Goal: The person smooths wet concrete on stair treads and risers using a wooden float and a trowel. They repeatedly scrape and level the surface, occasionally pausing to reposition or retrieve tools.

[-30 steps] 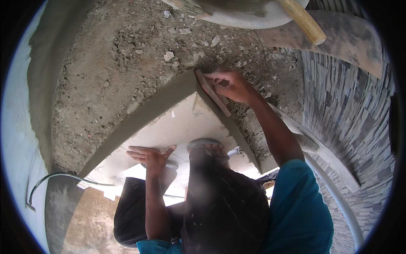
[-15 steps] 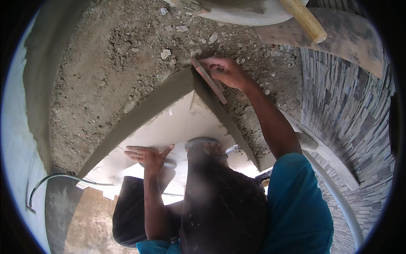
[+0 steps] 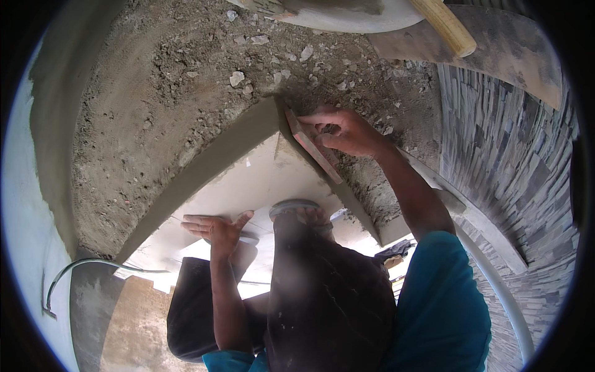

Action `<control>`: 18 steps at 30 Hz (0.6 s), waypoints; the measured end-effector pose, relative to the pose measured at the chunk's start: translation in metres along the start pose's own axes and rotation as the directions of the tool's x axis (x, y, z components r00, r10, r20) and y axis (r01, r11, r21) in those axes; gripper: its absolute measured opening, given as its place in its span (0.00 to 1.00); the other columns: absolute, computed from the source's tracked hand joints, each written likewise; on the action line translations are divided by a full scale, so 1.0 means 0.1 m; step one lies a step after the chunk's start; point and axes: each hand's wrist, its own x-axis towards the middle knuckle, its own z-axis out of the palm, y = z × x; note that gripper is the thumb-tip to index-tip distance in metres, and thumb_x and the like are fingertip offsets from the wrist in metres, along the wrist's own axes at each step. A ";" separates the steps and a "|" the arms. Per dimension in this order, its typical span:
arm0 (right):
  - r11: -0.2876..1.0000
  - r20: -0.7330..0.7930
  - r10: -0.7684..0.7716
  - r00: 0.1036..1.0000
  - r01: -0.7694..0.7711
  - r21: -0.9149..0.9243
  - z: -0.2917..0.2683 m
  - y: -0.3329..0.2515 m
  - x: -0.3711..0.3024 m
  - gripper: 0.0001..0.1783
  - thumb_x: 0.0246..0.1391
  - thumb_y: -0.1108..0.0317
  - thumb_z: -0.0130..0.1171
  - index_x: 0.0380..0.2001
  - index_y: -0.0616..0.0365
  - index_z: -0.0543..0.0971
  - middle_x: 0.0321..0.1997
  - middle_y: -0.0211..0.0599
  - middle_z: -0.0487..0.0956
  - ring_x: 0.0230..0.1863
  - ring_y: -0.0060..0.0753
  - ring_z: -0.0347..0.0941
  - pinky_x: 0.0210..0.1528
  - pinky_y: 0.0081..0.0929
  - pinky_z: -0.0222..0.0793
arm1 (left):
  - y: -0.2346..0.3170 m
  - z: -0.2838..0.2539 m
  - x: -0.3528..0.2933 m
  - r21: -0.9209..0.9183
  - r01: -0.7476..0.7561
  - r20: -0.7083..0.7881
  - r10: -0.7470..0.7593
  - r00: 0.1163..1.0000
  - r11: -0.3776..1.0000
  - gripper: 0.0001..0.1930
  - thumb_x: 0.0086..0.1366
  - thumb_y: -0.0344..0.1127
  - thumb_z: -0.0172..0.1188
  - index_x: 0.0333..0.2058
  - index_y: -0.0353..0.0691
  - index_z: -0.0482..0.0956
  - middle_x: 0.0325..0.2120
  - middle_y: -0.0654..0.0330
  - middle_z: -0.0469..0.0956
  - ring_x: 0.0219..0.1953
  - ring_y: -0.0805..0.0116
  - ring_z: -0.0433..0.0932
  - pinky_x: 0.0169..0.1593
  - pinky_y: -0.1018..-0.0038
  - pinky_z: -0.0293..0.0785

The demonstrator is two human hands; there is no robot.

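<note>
My right hand (image 3: 350,131) grips a flat plastering float (image 3: 310,147), a narrow reddish-grey board seen nearly edge-on. The board lies along the right side of the smooth grey mortar edging (image 3: 214,152), just below its pointed corner. Between the two mortar sides is a pale, smooth slab (image 3: 248,180) with smears on it. My left hand (image 3: 218,230) rests on this slab with fingers stretched out and thumb spread, holding nothing. A sandalled foot (image 3: 304,211) stands on the slab to the right of that hand.
Rough soil (image 3: 142,118) with pale stone chips surrounds the corner. At the top, a light basin (image 3: 365,22) has a wooden handle (image 3: 447,28) over its rim. Stacked-stone cladding (image 3: 496,142) covers the right wall, with a pale pipe (image 3: 502,297) below. A thin hose (image 3: 65,270) curves at left.
My right hand has drawn the float down and to the right along the mortar side, away from the tip of the corner. The left hand stays in place on the slab.
</note>
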 end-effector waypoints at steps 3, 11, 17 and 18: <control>0.976 -0.095 0.015 0.995 0.006 0.218 -0.05 0.20 0.03 0.29 0.52 0.72 0.62 0.60 0.51 0.80 0.46 0.38 0.85 0.47 0.30 0.81 0.55 0.33 0.77 | 0.00 0.04 0.01 -0.004 -0.006 -0.002 0.006 1.000 1.000 0.89 0.43 0.73 0.76 0.59 0.13 0.08 0.61 0.12 0.09 0.67 0.17 0.08 0.71 0.34 0.18; 0.997 -0.093 -0.065 0.994 0.069 0.035 0.02 0.24 0.50 0.28 0.56 0.73 0.61 0.62 0.49 0.79 0.48 0.38 0.82 0.48 0.29 0.78 0.56 0.35 0.74 | 0.02 0.00 0.01 0.017 0.007 0.007 -0.007 1.000 1.000 0.89 0.42 0.73 0.76 0.59 0.16 0.05 0.63 0.16 0.07 0.68 0.20 0.08 0.71 0.36 0.18; 0.998 -0.004 0.055 0.998 -0.055 -0.026 0.05 0.34 -0.03 0.28 0.52 0.66 0.61 0.59 0.47 0.82 0.51 0.39 0.83 0.49 0.34 0.81 0.55 0.36 0.76 | 0.07 -0.02 0.01 -0.001 0.038 0.009 -0.038 0.999 0.999 0.90 0.40 0.75 0.76 0.60 0.15 0.06 0.63 0.16 0.08 0.70 0.23 0.09 0.72 0.38 0.17; 0.998 0.005 0.062 0.998 -0.062 0.007 0.04 0.36 -0.10 0.28 0.52 0.66 0.61 0.59 0.47 0.82 0.51 0.39 0.83 0.50 0.35 0.81 0.55 0.36 0.76 | 0.08 -0.04 0.02 -0.007 0.044 0.007 -0.044 0.999 0.999 0.90 0.40 0.75 0.76 0.60 0.15 0.06 0.63 0.16 0.08 0.70 0.23 0.09 0.72 0.38 0.17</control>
